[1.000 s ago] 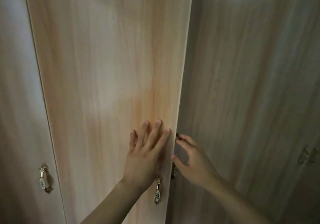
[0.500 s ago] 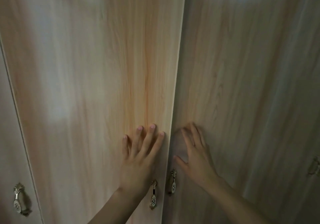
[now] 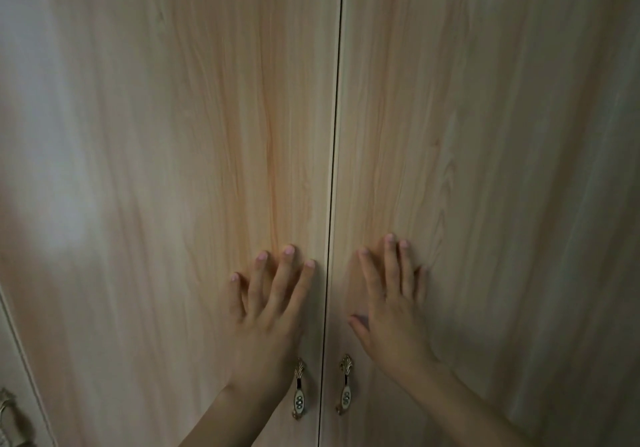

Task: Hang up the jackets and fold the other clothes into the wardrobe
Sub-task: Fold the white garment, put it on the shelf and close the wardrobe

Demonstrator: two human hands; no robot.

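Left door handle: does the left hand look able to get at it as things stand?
Probably yes. The left hand lies flat on the left door, and the left door handle hangs just below its wrist with nothing covering it. The right hand presses the other door, clear of it.

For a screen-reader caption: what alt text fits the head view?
Two bare hands press flat on closed wood-grain wardrobe doors, the left hand on the left door, the right hand on the right door. Two ornate handles hang beside the centre seam, below the hands.
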